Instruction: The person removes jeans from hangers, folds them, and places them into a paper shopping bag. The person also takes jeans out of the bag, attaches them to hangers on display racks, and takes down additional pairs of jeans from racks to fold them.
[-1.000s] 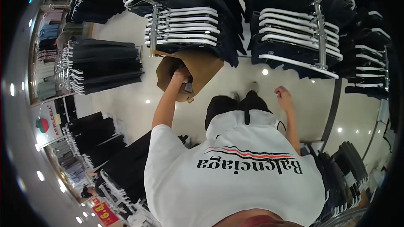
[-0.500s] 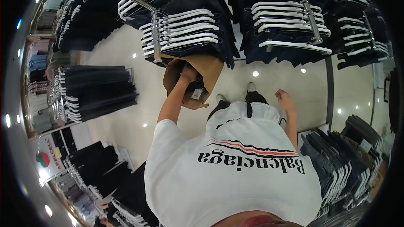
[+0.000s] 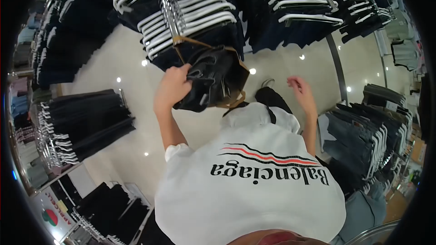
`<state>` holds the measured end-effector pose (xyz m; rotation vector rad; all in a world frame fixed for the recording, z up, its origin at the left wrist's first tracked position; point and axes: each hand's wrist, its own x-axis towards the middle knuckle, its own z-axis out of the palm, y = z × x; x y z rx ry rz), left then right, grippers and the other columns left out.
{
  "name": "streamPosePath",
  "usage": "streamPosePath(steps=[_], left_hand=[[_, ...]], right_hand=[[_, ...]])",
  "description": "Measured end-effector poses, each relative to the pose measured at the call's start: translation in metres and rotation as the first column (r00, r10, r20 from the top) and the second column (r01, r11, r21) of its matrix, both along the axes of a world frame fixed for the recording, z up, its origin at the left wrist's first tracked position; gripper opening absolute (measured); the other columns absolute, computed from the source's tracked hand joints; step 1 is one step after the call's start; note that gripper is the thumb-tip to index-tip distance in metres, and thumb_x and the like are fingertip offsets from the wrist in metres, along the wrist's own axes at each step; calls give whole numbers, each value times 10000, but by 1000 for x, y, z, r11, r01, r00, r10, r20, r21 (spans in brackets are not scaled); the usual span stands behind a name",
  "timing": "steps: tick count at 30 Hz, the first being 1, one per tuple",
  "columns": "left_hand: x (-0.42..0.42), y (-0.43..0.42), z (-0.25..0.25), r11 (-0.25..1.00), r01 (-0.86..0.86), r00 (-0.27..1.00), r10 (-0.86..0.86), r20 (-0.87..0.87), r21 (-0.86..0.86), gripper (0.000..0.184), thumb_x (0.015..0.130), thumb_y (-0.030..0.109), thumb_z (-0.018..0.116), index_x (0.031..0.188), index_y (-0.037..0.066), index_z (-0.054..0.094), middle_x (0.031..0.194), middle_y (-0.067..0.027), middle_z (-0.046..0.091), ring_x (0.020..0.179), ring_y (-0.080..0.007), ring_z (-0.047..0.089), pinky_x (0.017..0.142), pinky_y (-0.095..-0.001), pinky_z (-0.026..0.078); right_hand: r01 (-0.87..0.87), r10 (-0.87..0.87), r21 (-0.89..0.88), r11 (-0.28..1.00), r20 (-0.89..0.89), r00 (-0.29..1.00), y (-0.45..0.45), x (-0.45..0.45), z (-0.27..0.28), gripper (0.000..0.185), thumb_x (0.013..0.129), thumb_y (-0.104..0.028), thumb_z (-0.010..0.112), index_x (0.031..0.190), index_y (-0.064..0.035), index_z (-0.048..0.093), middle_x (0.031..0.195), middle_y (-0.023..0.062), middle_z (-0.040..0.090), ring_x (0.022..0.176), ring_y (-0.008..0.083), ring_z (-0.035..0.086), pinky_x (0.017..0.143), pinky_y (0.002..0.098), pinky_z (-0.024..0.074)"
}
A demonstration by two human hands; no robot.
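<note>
My left hand point(image 3: 175, 86) is closed on the upper edge of a shiny black leather-like item point(image 3: 209, 77), whose exact kind I cannot make out. The item bulges from the mouth of a brown paper bag point(image 3: 240, 75) and covers much of it. By a brown strap handle point(image 3: 195, 41), the bag hangs at the end of a chrome rack arm point(image 3: 170, 16). My right hand point(image 3: 299, 91) hovers off to the right, fingers loosely bent, holding nothing and apart from the bag.
Dark trousers on white hangers point(image 3: 190, 16) hang just behind the bag, and more hangers point(image 3: 295, 2) hold trousers to its right. A rack of dark trousers point(image 3: 88, 118) stands left; grey jeans point(image 3: 354, 131) hang right. Pale glossy floor point(image 3: 150, 95) lies between.
My left hand has come out of the paper bag and moved left, drawing the black item partly out. My right hand has shifted slightly up and left. The view has turned a little.
</note>
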<state>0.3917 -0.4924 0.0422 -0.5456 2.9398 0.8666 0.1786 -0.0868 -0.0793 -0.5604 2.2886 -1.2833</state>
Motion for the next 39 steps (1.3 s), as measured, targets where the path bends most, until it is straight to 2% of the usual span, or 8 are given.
streamPosePath(steps=[5,8,11,18,23,26,34,39], left_hand=[[30,23,51,998,60,998,-61,-23,-22,226,741,32,615,965,-2,610,773,-252,657,784,-465,641,720,-531,507],[50,46,71,993,95,990,-101,-97,-64,256,737,41,632,986,-6,595,768,-241,651,771,-457,638,707,-533,502],[70,81,103,990,123,988,-129,-85,-68,265,720,37,636,977,1,581,765,-216,650,745,-442,637,679,-514,504],[61,136,128,985,140,989,-145,-37,-105,259,682,11,594,941,4,578,766,-193,655,677,-436,624,599,-509,496],[8,181,127,963,246,967,-251,-36,-108,250,684,12,596,932,1,569,772,-204,653,689,-447,621,617,-525,495],[-34,216,110,951,301,951,-305,-58,-69,228,685,28,608,909,-3,576,746,-218,644,705,-452,626,625,-524,496],[-173,326,54,907,417,908,-419,16,64,236,725,35,613,956,-3,638,761,-261,638,754,-468,631,681,-523,493],[-267,378,12,788,437,898,-403,-173,434,198,854,69,683,1020,-20,619,740,-234,620,648,-412,574,611,-416,455]], right_hand=[[-574,574,43,818,-130,808,-78,43,84,240,943,-124,680,1166,-39,663,1130,131,666,1023,318,664,878,391,543],[-611,491,-23,791,-571,658,-122,77,108,363,831,-132,779,1160,-43,653,1136,135,657,1038,355,649,905,427,521],[-674,319,-129,727,-806,498,-137,89,114,471,731,-156,840,1138,-32,638,1117,141,637,1032,372,632,911,464,495],[-867,286,-179,465,-897,338,-112,73,137,533,692,-239,862,1119,-22,631,964,110,583,873,314,580,802,440,468],[-800,331,-404,443,-756,565,-55,49,127,541,745,-138,845,1223,-62,603,1167,141,614,1003,360,594,884,467,481],[-798,415,-298,525,-728,545,-9,12,114,508,766,-104,820,1229,-71,614,1143,124,638,1005,336,614,924,464,465],[-650,269,-339,680,-709,652,128,-97,76,449,768,-16,778,1196,-53,646,996,98,701,916,302,657,898,449,468],[-362,37,-382,850,-643,765,207,-149,79,345,774,5,747,1117,-1,704,925,126,722,819,307,671,755,414,512]])
